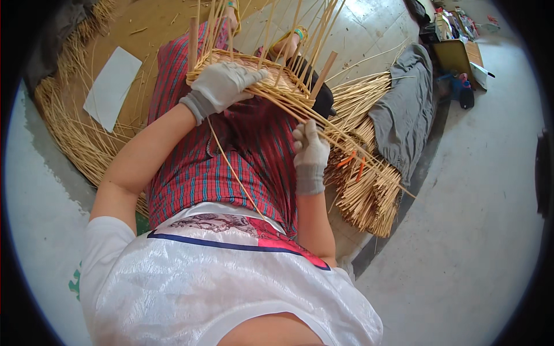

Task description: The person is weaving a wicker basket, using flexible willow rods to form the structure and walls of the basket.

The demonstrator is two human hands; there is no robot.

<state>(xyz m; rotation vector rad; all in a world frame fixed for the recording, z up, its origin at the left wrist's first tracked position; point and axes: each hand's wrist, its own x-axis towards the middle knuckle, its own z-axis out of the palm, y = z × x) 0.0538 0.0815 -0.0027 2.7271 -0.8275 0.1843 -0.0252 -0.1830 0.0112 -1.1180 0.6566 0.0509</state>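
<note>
Wicker is taking shape on a seated person's lap, where a half-woven basket [254, 75] is resting on red striped cloth [202, 167]. Its base and low rim are looking finished; many upright stakes [288, 29] are standing unwoven above the basket, so the walls appear largely still to do. The gloved left hand [225, 83] is pressing flat on the basket's near rim, fingers spread, while the gloved right hand [310, 151] is pinching a long cane strand [346, 144] just right of the basket. Bundled cane [369, 190] is lying right of the basket on the concrete floor [473, 230], beside grey cloth [404, 109]. Loose straw [75, 132] is lying left of it.
</note>
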